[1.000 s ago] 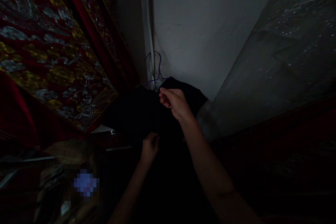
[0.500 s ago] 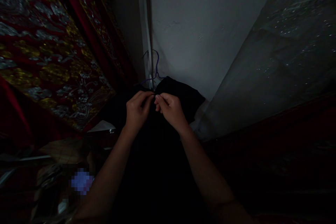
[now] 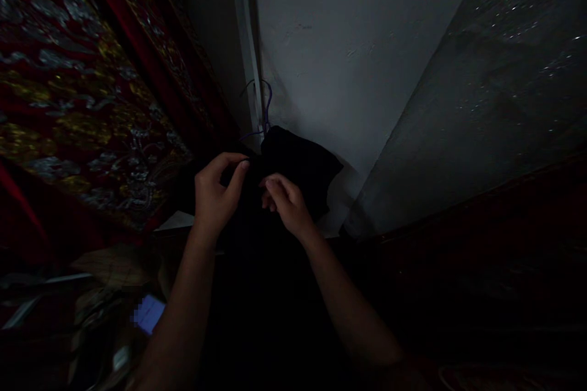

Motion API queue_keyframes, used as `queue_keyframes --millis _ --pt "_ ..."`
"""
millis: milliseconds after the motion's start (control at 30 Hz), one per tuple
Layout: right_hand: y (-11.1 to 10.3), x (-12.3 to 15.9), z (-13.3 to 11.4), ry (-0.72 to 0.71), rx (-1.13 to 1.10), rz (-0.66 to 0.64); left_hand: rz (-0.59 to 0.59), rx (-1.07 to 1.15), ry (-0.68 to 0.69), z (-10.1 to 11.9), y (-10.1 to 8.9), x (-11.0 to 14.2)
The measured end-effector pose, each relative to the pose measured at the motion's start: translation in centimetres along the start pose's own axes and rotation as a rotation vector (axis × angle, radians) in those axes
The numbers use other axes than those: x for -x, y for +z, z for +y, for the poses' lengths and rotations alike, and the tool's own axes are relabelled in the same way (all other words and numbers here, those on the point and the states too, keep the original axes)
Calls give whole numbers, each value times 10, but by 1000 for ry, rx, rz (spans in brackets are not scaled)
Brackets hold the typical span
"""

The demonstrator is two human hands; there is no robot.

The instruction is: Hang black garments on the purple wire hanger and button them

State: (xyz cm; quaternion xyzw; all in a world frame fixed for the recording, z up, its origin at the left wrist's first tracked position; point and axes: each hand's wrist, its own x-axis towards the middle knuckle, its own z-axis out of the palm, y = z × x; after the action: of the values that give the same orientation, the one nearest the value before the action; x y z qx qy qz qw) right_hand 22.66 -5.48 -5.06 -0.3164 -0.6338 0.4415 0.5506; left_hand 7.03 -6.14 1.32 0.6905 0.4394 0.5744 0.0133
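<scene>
Black cloth garment (image 3: 298, 162) hung on thin purple hanger (image 3: 270, 96); left hand (image 3: 211, 198) seemed to pinch its edge, right hand (image 3: 290, 206) curled loosely, hold unclear.

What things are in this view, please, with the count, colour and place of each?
garment: 1, black, centre
hanger: 1, purple, above garment
pole: 1, grey, top centre
wall: pale grey, behind
sheet: 1, clear, right
cloth: at least 1, red with gold and silver, left
blurred patch: 1, blue, lower left
left hand: 1, bare, at garment's top
right hand: 1, bare, over garment
</scene>
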Motion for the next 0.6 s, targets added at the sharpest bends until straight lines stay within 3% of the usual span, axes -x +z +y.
queue_keyframes --millis 167,300,367,467,567,600 --pt "-5 -26 -33 -151 155 18 -58 21 23 -3 12 11" --pt "-3 -31 -16 -170 196 94 -13 -33 57 5 16 9" --pt "-3 -29 5 -114 239 115 120 -21 37 5 13 5" --pt "-7 -15 37 44 251 95 460 87 -82 -17 -4 -1" --pt "-8 14 51 159 124 0 743 433 -407 -62 -28 11" --pt "-6 25 51 180 75 -37 721 635 -606 -77 -33 22"
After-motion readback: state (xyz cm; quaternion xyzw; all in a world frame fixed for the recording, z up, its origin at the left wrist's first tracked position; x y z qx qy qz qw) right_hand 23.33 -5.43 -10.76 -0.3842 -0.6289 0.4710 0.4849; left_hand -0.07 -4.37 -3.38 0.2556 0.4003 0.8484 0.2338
